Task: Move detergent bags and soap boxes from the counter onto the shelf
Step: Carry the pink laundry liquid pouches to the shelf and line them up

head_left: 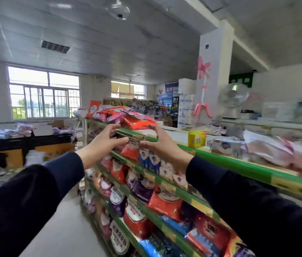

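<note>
Both hands, L [103,140] & R [162,145], grips wide, holding nothing, seemingly near shelf edge [133,135].

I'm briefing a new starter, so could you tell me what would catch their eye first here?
Two hands, left hand and right hand, reach open-fingered toward the green top shelf edge at centre, holding nothing. Behind them red detergent bags are piled on top. To the right on that shelf top stands a yellow soap box.
</note>
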A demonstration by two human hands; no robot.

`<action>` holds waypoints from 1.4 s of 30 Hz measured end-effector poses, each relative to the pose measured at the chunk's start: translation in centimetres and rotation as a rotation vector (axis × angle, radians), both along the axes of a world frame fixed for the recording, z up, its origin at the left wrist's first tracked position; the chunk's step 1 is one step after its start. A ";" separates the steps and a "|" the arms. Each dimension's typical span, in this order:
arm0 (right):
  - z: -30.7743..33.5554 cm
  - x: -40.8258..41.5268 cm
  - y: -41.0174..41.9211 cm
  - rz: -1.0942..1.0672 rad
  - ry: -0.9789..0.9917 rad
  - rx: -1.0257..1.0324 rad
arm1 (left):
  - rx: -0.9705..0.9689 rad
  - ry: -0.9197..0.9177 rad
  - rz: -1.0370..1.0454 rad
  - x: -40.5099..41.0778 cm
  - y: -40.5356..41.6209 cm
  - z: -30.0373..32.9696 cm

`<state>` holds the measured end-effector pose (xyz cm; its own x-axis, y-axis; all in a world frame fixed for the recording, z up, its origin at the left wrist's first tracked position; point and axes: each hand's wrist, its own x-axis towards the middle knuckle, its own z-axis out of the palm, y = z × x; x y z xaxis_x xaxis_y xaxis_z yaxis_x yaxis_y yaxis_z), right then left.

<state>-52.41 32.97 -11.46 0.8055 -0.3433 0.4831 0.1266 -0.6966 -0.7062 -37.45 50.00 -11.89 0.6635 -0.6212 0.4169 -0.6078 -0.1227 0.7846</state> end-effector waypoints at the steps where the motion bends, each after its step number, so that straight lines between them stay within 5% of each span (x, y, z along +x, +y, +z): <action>1: 0.2 -1.1 -2.0 -0.032 -0.002 0.000 | 0.001 -0.006 -0.032 -0.6 -2.4 0.2; 22: 7.0 -21.5 -27.5 -0.625 0.068 -0.005 | 0.097 0.003 -0.563 -14.4 -38.6 5.7; 35: 4.7 -21.0 -33.5 -0.788 0.550 0.193 | 0.294 0.312 -0.624 -16.7 -48.5 5.6; 42: 5.1 -21.1 -34.7 -1.016 0.637 -0.051 | 0.257 0.340 -0.475 -15.8 -50.5 5.2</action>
